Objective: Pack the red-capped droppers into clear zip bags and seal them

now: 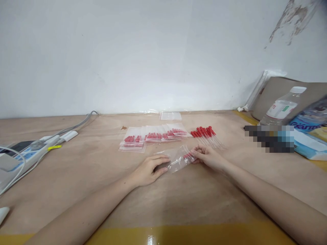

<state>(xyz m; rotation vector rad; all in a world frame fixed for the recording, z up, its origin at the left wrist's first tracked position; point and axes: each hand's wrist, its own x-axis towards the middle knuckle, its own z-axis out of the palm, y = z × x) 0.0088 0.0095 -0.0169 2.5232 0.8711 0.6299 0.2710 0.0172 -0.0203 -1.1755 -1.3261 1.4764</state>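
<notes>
A clear zip bag (176, 165) is held low over the table between my two hands. My left hand (150, 168) has its thumb and fingers around the bag's left end. At the right end, my right hand (205, 156) pinches droppers with red bulbs (187, 155); the bulbs show by the fingertips, partly hidden, and a thin pale stem seems to lie within the bag. Whether the right fingers also grip the bag's edge, I cannot tell. Just beyond that hand lies a bunch of loose red-bulbed droppers (203, 132) with clear stems.
Filled zip bags with red bulbs (153, 134) lie in overlapping stacks beyond my hands. Behind them a flat clear bag (170, 116) is near the wall. A power strip (30, 154) with cables is at left. A bottle (282, 107) and a blue packet (309, 143) stand right.
</notes>
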